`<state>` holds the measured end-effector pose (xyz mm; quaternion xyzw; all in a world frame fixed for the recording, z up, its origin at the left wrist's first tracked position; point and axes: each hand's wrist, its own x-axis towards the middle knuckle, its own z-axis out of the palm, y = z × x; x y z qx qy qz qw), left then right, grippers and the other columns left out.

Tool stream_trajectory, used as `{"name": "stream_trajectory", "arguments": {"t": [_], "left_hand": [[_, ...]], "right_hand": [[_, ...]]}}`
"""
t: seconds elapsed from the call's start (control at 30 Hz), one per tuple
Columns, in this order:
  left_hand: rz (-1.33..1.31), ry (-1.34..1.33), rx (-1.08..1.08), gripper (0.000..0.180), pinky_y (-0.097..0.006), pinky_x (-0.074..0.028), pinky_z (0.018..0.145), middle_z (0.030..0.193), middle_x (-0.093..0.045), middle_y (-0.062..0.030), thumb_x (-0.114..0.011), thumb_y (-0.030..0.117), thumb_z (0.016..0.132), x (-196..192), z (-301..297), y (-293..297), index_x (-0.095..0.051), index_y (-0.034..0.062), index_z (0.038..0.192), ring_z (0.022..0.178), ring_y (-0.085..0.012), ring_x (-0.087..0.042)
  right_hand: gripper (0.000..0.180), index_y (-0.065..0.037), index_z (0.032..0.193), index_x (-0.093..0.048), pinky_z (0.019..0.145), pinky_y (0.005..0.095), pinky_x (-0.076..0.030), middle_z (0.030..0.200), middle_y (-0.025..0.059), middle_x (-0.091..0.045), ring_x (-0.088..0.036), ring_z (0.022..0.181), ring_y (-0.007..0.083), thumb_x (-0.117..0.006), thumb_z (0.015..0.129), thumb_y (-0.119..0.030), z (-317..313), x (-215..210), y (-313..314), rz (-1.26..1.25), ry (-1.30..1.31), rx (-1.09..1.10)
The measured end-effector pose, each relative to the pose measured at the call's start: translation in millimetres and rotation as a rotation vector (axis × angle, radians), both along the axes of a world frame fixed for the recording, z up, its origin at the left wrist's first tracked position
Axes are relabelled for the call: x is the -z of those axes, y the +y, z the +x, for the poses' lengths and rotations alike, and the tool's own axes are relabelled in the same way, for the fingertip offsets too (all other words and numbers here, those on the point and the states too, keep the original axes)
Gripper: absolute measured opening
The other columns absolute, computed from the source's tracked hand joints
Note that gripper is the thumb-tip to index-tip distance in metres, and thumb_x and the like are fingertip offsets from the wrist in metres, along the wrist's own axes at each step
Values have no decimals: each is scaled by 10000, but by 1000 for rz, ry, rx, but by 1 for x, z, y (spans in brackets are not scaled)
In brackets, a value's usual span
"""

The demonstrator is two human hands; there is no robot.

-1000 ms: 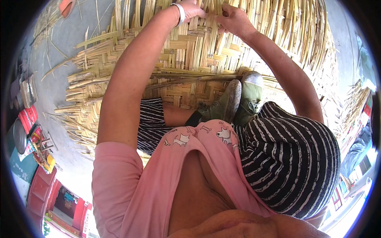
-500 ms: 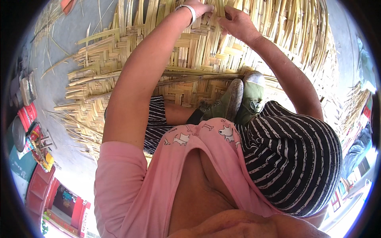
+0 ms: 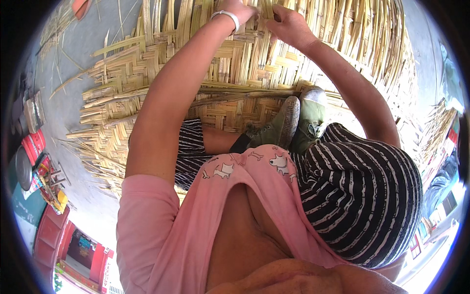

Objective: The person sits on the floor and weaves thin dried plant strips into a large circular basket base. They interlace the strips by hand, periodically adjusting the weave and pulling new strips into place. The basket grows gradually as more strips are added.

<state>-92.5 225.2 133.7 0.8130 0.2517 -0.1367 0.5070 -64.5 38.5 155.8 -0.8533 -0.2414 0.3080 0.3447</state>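
Observation:
A large mat [image 3: 235, 54] of pale yellow-green split-reed strips lies on the floor, tightly plaited near me and with long loose strips fanning out at its far side. Over that far part, my left hand [image 3: 240, 11], a white band on its wrist, reaches to the top edge of the picture; most of its fingers are cut off there. Close to its right, my right hand [image 3: 292, 27] is closed, thumb and forefinger pinching a reed strip at the mat's surface. The tips of both hands are only a short gap apart.
My green shoes [image 3: 309, 112] rest on the mat, beside a dark long stick [image 3: 245, 94] lying across it. Loose reed scraps [image 3: 58, 24] lie on the grey floor at the far left. Red containers [image 3: 33, 144] and a round dark pan [image 3: 23, 168] stand at the left.
Both hands have shifted slightly to the left, still over the same part of the mat. The mat and my shoes look almost unchanged.

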Motion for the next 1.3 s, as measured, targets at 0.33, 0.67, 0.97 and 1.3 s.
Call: {"name": "stream_trajectory", "arguments": {"t": [0.33,0.67,0.97,1.3], "left_hand": [[-898,-302,-35,322,-393,-574,786,934,-737,-86,-706,307,988,20,-4,28,-678,55,1186,886,-203,-692],[-845,-141,-232,311,-338,-594,715,988,-756,-73,-735,346,958,30,24,26,-723,73,1105,841,-185,-712],[-882,-159,-427,241,-341,-550,740,941,-709,-46,-713,181,951,20,-10,52,-677,88,1170,871,-188,-677],[-762,-249,-774,204,-395,-639,892,1172,-691,-157,-700,56,960,2,-81,27,-671,-4,1153,993,-272,-701]], "right_hand": [[303,-19,1150,-637,744,327,-584,889,126,-757,-761,785,187,-594,960,-250,-13,-1,16,83,196,278],[332,-84,1237,-628,895,450,-568,1023,189,-730,-724,964,335,-560,959,-253,-2,-2,25,-110,-36,11],[399,-132,1386,-579,901,396,-581,997,131,-765,-753,902,242,-543,1042,-330,28,-7,31,-234,-108,-342],[256,-99,1230,-642,898,377,-597,1024,114,-760,-752,892,201,-609,1038,-265,8,-2,26,-249,-197,-273]]}}
